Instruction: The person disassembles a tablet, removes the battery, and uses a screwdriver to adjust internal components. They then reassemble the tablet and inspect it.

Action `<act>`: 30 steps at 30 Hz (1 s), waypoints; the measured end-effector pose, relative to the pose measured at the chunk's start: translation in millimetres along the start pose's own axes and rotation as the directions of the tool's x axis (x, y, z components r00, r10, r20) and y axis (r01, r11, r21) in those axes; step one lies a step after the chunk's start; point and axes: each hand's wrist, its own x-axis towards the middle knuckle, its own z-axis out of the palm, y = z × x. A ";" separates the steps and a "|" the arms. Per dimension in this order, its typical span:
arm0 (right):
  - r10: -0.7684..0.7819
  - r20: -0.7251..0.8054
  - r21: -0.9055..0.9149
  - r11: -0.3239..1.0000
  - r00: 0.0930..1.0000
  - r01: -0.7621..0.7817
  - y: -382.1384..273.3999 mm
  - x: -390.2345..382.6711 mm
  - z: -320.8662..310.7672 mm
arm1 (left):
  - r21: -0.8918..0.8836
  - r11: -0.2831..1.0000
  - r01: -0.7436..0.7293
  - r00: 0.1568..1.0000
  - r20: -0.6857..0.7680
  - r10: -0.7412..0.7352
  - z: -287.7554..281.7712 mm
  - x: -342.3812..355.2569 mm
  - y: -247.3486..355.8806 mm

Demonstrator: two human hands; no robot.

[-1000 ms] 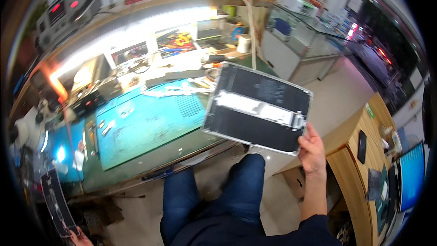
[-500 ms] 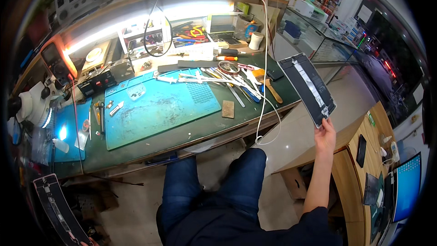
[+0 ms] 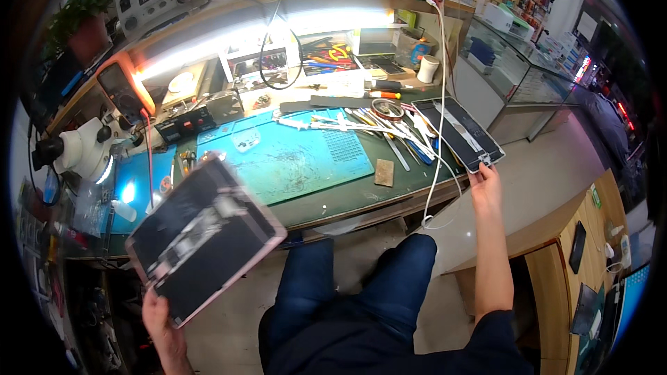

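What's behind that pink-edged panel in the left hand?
Past the pink-edged panel in the left hand, parts of the large blue mat and green benchtop show; anything lying directly behind it is covered.

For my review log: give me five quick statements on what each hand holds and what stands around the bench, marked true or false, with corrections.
1. The left hand holds a pink-edged panel. True.
2. The right hand holds a brush. False: it grips a dark panel with a pale strip.
3. A brown block lies to the right of the teal mat. True.
4. A potted plant stands at the upper right of the view. False: the potted plant is at the upper left.
5. A white cable hangs past the bench's front edge. True.
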 end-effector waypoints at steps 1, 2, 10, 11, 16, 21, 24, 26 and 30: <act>0.013 0.012 0.006 1.000 1.000 -0.013 4.7 1.3 -2.8 | -0.017 0.998 0.063 0.995 0.084 -0.062 22.0 15.6 0.2; 0.012 0.040 -0.067 0.998 0.999 -0.009 5.9 1.8 -6.9 | -0.004 0.993 0.119 0.988 0.103 -0.118 48.2 30.1 -0.6; 0.069 0.008 -0.714 0.699 0.998 -0.043 -33.0 -44.5 9.7 | 0.030 0.928 0.370 0.838 0.420 -0.348 114.8 117.9 -29.4; 0.082 0.015 -0.760 0.648 0.996 -0.042 -35.5 -47.4 12.0 | 0.050 0.923 0.381 0.833 0.414 -0.367 118.3 122.0 -28.9; -0.129 0.276 -0.751 0.590 0.952 0.297 -34.4 -56.6 14.6 | 0.234 0.897 0.374 0.821 0.366 -0.438 129.7 136.6 -26.2; -0.138 0.652 -0.694 0.288 0.746 0.660 -13.8 -111.8 86.3 | 0.544 0.815 0.200 0.895 0.236 -0.377 119.3 136.8 -3.3; -0.062 0.779 -0.609 0.161 0.623 0.777 -1.9 -127.3 119.5 | 0.595 0.788 0.156 0.898 0.246 -0.364 127.3 130.6 17.8; -0.004 0.807 -0.585 0.128 0.591 0.801 5.0 -128.0 132.7 | 0.655 0.748 0.110 0.898 0.257 -0.357 124.1 134.5 19.4; 0.061 0.851 -0.524 0.024 0.522 0.851 19.5 -110.8 146.5 | 0.741 0.657 -0.136 0.950 0.285 -0.125 130.1 159.9 5.9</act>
